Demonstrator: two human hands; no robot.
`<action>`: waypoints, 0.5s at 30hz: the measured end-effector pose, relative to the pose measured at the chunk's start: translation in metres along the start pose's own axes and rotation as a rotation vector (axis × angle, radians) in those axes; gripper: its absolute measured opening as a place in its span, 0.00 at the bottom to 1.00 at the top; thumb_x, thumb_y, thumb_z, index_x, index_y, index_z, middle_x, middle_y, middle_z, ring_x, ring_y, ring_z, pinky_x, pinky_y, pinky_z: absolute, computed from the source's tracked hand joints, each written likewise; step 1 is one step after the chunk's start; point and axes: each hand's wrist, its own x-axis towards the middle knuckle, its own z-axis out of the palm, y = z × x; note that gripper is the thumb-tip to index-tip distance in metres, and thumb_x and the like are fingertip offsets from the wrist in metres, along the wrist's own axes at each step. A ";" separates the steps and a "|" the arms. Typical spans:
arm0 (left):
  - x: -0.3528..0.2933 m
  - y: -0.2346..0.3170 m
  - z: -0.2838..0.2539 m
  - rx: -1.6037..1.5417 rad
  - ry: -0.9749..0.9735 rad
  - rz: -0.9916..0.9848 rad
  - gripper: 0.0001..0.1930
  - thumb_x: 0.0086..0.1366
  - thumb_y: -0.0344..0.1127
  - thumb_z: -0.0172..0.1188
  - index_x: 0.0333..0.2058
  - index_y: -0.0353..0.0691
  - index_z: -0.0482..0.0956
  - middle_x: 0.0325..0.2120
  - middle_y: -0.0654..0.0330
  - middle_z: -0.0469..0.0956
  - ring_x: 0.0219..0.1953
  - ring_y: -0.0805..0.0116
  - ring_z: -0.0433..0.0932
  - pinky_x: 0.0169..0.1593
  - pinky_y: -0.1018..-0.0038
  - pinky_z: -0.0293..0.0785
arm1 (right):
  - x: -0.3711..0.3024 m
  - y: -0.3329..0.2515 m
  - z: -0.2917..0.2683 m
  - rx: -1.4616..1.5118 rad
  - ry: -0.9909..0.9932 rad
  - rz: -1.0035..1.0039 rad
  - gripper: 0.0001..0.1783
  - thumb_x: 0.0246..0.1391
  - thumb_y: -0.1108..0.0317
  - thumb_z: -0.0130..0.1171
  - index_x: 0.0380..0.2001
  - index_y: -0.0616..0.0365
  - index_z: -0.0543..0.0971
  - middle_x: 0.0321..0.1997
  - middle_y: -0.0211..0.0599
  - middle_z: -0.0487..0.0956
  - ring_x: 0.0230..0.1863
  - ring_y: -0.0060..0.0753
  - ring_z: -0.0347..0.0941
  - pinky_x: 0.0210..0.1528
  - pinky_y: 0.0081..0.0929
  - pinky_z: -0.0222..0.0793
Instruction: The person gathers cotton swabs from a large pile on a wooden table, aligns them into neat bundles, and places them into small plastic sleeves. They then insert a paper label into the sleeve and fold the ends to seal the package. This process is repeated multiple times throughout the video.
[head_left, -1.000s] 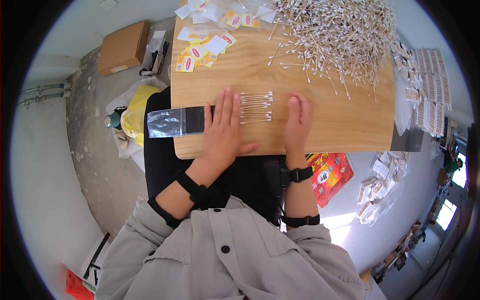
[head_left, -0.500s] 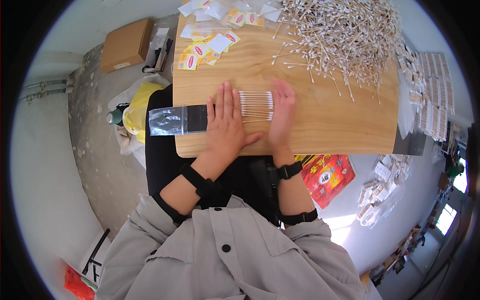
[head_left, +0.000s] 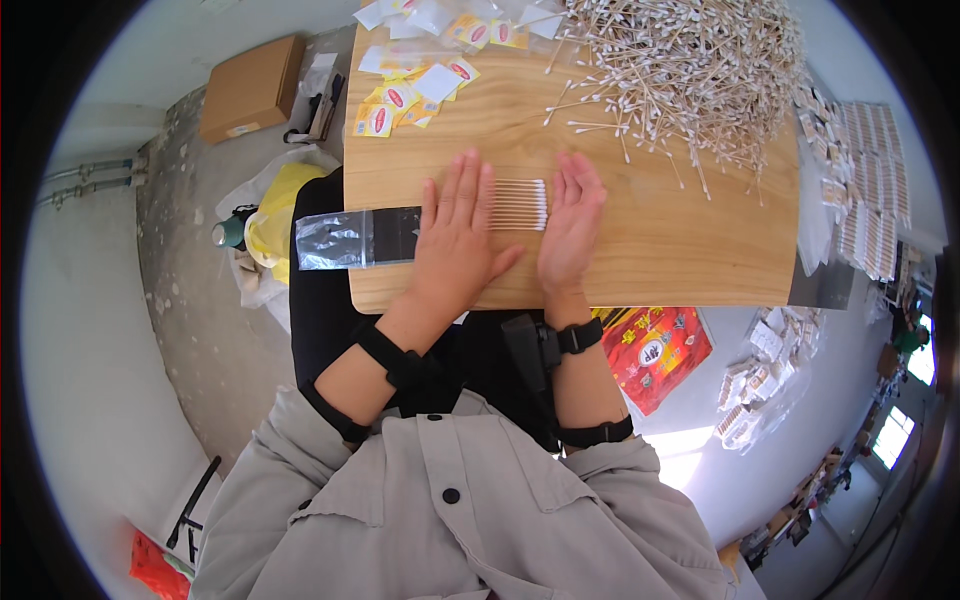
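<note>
On the wooden table, a row of cotton swabs lies side by side between my hands. My left hand is flat with its fingers stretched out, hiding the left ends of the swabs. Standing on its edge at the right ends is my right hand, fingers extended and holding nothing. A clear plastic bag reaches over the table's left edge, with a dark strip running from it to my left hand.
A large heap of loose cotton swabs covers the far right of the table. Yellow-and-white cards and clear bags lie at the far left. Stacks of packed swabs stand past the right edge.
The swab row has become narrower and straighter, its askew near swabs now in line. My left hand has shifted slightly right and away from me, covering the left swab tips; my right hand moved slightly.
</note>
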 end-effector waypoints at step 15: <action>-0.041 -0.028 -0.030 0.273 -0.187 0.006 0.57 0.50 0.63 0.65 0.68 0.30 0.52 0.71 0.49 0.48 0.74 0.57 0.45 0.73 0.53 0.37 | -0.052 0.027 0.040 -0.429 -0.192 -0.124 0.25 0.69 0.58 0.39 0.58 0.68 0.67 0.60 0.49 0.67 0.63 0.44 0.63 0.67 0.38 0.55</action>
